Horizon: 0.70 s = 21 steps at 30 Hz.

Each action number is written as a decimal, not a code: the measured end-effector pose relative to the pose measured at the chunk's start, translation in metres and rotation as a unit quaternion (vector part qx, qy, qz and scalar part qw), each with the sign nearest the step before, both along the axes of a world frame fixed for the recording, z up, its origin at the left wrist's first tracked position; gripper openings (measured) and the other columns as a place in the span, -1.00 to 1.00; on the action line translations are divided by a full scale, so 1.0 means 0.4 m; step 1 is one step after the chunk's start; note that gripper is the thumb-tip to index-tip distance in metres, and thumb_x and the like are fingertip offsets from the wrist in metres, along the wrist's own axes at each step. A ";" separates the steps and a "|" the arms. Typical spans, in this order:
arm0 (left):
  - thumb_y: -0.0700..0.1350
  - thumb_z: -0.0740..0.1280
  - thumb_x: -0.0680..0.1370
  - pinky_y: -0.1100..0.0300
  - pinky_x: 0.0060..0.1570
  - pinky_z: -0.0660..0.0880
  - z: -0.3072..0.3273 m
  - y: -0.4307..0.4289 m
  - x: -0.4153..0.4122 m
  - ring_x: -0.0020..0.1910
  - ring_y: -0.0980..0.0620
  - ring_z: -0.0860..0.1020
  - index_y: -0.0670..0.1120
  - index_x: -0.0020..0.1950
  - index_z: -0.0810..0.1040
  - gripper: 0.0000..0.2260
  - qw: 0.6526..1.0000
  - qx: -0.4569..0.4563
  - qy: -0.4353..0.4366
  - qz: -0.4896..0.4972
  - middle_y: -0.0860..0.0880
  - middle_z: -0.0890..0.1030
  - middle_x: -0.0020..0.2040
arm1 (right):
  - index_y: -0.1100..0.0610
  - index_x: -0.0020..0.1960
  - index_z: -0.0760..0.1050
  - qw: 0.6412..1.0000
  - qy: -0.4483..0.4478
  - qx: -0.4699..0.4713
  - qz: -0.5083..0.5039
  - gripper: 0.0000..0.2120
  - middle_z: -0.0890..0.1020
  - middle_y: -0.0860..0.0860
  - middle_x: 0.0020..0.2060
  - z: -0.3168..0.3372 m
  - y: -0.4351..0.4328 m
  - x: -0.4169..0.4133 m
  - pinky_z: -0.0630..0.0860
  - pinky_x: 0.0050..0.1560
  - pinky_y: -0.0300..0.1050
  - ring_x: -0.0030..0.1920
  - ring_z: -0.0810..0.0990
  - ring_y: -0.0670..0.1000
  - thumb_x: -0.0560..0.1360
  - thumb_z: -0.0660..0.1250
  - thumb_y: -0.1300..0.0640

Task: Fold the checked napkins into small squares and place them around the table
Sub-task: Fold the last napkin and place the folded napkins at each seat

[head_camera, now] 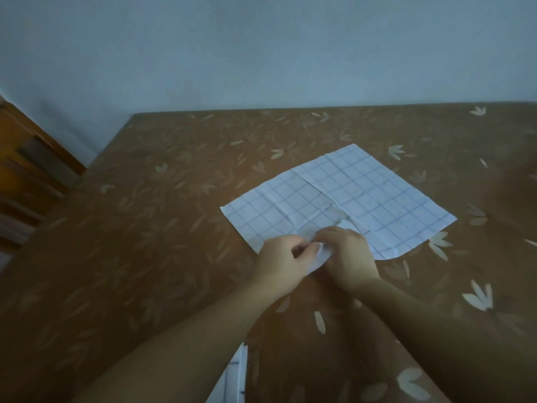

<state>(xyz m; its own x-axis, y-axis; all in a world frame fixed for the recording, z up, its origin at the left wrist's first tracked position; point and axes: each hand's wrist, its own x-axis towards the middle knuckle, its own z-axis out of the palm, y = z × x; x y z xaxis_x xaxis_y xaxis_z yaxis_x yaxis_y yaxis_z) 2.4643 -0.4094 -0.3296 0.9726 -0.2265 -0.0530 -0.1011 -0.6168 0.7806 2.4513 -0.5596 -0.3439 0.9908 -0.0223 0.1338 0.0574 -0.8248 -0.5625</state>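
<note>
A white napkin with a blue check (pixel 348 196) lies spread flat, turned like a diamond, on the brown leaf-patterned tablecloth (pixel 162 228). Crease lines cross its middle. My left hand (pixel 279 263) and my right hand (pixel 345 257) meet at the napkin's near corner. Both pinch that corner, which is lifted and crumpled between the fingers. A second checked napkin (pixel 232 379) shows partly at the table's near edge, under my left forearm.
A pale blue wall runs behind the table's far edge. Wooden furniture (pixel 26 170) stands at the left, beyond the table's left edge. The tablecloth reaches to the right past the frame.
</note>
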 end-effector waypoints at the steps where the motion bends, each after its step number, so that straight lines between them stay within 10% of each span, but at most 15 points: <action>1: 0.12 0.29 0.54 0.14 -0.28 0.46 0.009 0.019 -0.016 -0.38 0.16 0.52 0.00 -0.33 0.57 -0.69 0.999 -0.036 0.017 -0.002 0.12 0.52 -0.47 | 0.07 -0.06 0.65 0.998 0.033 0.045 -0.024 -0.79 0.66 -0.08 -0.14 0.024 0.000 -0.014 0.44 0.06 -0.18 -0.08 0.58 -0.02 0.42 0.32 0.30; 4: 0.15 0.26 0.52 0.12 0.00 0.54 0.030 0.091 -0.050 -0.08 0.24 0.57 0.10 0.00 0.65 -0.77 0.997 -0.073 0.030 -0.022 0.23 0.64 -0.14 | -0.01 -0.13 0.67 0.983 0.076 0.150 -0.069 -0.81 0.69 -0.12 -0.18 0.076 -0.023 -0.057 0.51 -0.11 -0.20 -0.08 0.63 -0.07 0.42 0.36 0.24; 9: 0.25 0.44 0.39 0.09 0.44 0.15 0.073 0.153 -0.079 0.46 0.12 0.25 0.16 0.52 0.23 -0.25 0.962 0.191 -0.077 -0.181 0.15 0.31 0.49 | 0.11 -0.13 0.70 0.972 0.110 0.199 -0.052 -0.83 0.72 0.02 -0.19 0.166 -0.075 -0.140 0.64 -0.11 -0.05 -0.13 0.69 0.02 0.53 0.34 0.23; 16: -0.08 0.30 0.54 0.13 -0.15 0.47 0.130 0.141 -0.110 -0.04 -0.05 0.61 0.08 0.06 0.66 -0.82 0.948 0.217 -0.191 -0.130 0.03 0.69 -0.06 | 0.03 -0.14 0.66 0.987 0.133 0.081 -0.039 -0.88 0.68 -0.11 -0.15 0.287 -0.085 -0.300 0.40 -0.13 -0.50 -0.16 0.61 -0.07 0.53 0.39 0.18; 21: -0.08 0.29 0.56 0.13 -0.25 0.39 0.126 0.175 -0.146 -0.10 -0.10 0.60 0.03 -0.02 0.65 -0.86 0.926 0.258 -0.188 -0.203 0.00 0.66 -0.13 | 0.15 -0.12 0.68 0.979 0.177 0.011 -0.099 -0.84 0.67 -0.01 -0.17 0.276 -0.089 -0.389 0.28 0.05 -0.01 -0.28 0.46 -0.07 0.55 0.36 0.13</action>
